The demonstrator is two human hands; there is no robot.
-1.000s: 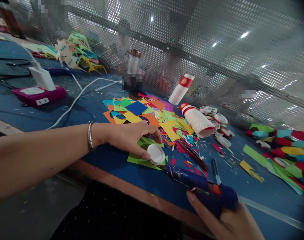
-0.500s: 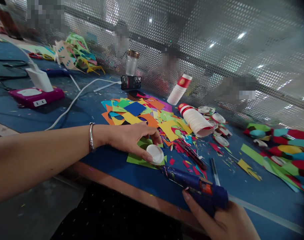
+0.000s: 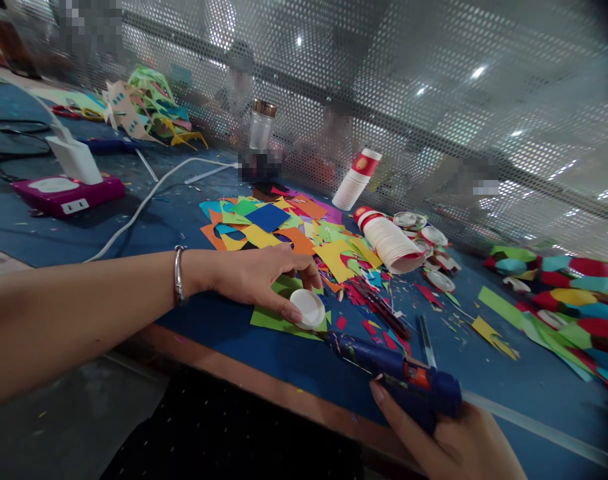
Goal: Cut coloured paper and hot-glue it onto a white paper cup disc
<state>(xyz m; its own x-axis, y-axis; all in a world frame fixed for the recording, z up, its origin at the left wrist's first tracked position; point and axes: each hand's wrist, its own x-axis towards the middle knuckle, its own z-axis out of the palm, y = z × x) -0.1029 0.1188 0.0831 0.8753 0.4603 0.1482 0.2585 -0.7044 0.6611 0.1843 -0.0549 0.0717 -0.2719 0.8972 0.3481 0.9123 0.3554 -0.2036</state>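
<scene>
My left hand (image 3: 270, 280) is curved around a small white round piece (image 3: 309, 309) that looks like the cut-off bottom of a paper cup. The thumb rests on its near left edge, and the other fingers bend round its far side. Beneath the piece lies a green sheet of paper (image 3: 264, 321). My right hand (image 3: 454, 437) is wrapped round a dark blue glue gun (image 3: 384, 363), its handle mostly hidden in the palm. The gun's nozzle points left and sits close to the near right edge of the white piece; whether they touch I cannot tell.
Coloured paper scraps (image 3: 267, 217) and scissors (image 3: 384, 310) lie beyond my hands. Behind are stacked paper cups (image 3: 391, 241) and a glass bottle (image 3: 261, 127). At left, a white cable (image 3: 134, 223) runs past a purple power strip (image 3: 69, 193). A perforated screen (image 3: 409, 100) borders the table.
The glue gun has drawn slightly to the right, away from the white piece. My left hand keeps its place on the piece. The whole view has shifted a little.
</scene>
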